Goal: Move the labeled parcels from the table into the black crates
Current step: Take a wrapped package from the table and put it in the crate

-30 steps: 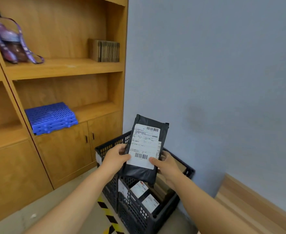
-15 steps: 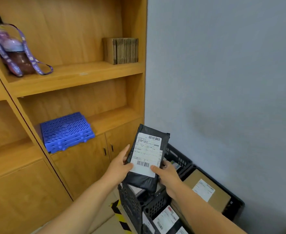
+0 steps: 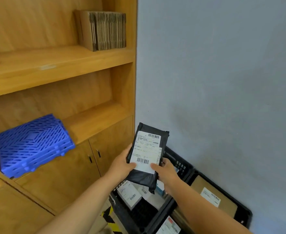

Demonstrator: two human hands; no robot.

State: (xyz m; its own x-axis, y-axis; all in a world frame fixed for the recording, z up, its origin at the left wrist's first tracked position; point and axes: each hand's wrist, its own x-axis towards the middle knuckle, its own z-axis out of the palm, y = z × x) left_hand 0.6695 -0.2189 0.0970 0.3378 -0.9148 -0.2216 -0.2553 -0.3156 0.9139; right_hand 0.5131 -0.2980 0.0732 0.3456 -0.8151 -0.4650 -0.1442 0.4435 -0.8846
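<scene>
The black parcel stands tall, long way up and down, its white label facing the person. The left hand and right hand grip its sides, above a black crate holding labeled parcels. A second crate beside it holds a brown box.

Left arm: bare forearm runs up from the bottom edge toward the middle, wrist straight.
Left hand: cupped round the left edge of the parcel, thumb laid flat on the label's lower left corner, fingers hidden behind it.
Right arm: bare forearm comes in from the bottom right corner, angled up and to the left.
Right hand: gripping the parcel's lower right edge, thumb pressed on the label's lower right corner, fingers curled behind.
Both hands: level with each other, holding the parcel upright, label facing the person.
</scene>
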